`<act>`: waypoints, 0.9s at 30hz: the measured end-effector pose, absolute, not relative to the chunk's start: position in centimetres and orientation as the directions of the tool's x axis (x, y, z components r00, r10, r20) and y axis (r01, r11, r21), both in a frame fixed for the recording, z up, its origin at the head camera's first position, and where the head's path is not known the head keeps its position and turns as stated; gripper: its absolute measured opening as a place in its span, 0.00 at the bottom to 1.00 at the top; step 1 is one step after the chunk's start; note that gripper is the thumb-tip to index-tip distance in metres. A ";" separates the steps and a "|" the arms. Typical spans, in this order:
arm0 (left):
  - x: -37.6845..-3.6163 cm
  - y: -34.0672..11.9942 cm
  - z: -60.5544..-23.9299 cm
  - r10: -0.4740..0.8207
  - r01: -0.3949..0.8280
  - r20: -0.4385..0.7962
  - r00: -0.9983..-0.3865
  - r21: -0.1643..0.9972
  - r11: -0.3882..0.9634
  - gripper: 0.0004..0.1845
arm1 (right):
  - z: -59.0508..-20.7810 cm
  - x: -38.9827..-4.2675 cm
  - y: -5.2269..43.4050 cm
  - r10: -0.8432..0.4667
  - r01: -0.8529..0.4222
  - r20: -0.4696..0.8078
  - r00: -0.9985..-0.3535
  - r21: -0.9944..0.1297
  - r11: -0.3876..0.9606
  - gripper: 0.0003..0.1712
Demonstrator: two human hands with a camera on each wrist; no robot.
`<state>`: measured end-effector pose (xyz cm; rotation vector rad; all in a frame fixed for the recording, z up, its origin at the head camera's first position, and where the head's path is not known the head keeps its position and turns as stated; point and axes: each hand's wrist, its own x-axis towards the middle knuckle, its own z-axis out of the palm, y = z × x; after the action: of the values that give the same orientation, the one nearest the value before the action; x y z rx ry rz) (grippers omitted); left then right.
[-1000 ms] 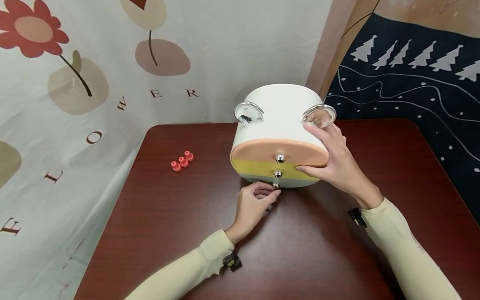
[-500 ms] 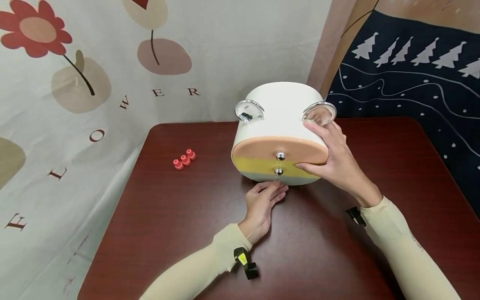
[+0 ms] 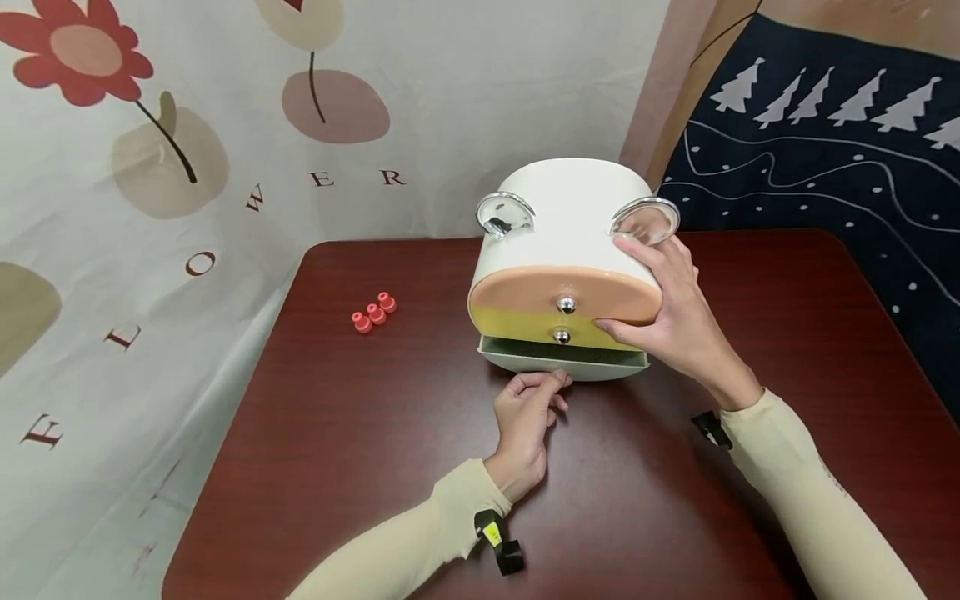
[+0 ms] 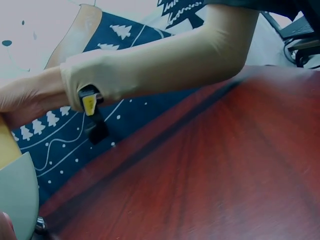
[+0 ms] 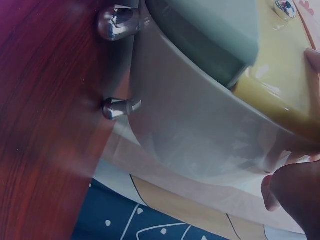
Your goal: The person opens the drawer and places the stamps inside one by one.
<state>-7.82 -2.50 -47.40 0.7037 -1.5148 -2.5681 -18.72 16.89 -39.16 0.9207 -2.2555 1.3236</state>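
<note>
Box: we see a glossy white oval drawer box [image 3: 564, 218] at the far middle of the table, with two round chrome rings on its sides.
Drawers: three curved fronts are stacked, peach, yellow and pale green; the green drawer [image 3: 562, 360], the lowest, sticks out toward us.
Knobs: small shiny metal balls sit on the peach and yellow fronts.
Left hand: our left hand [image 3: 528, 417] pinches at the green drawer's front edge, fingers curled; the knob there is hidden.
Right hand: our right hand [image 3: 667, 312] grips the box's right end, fingers round the top, thumb on the yellow front.
Table: dark red wood-grain, smooth [image 3: 360, 433].
Caps: three small red caps [image 3: 374, 312] lie far left.
</note>
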 end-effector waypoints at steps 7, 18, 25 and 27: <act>-5.5 -2.9 -47.1 -0.300 -0.180 -0.360 -0.884 0.852 -0.491 0.07 | -39.1 -18.8 16.6 -0.344 -0.666 0.572 -0.745 -0.663 0.341 0.62; -2.7 -3.0 -46.6 -0.270 -0.245 -0.429 -0.862 0.819 -0.520 0.08 | -39.0 -19.5 16.5 -0.325 -0.629 0.540 -0.777 -0.689 0.359 0.61; -1.1 -3.0 -46.2 -0.240 -0.301 -0.463 -0.853 0.813 -0.498 0.09 | -39.1 -19.1 16.6 -0.319 -0.618 0.530 -0.786 -0.700 0.358 0.62; -0.8 -2.9 -46.0 -0.235 -0.306 -0.466 -0.853 0.811 -0.498 0.09 | -38.9 -18.9 16.7 -0.320 -0.616 0.528 -0.787 -0.702 0.357 0.62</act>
<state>-0.79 -2.93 -46.00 0.8604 -1.5949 -2.6194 -18.89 16.68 -38.88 0.8302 -2.3235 1.3998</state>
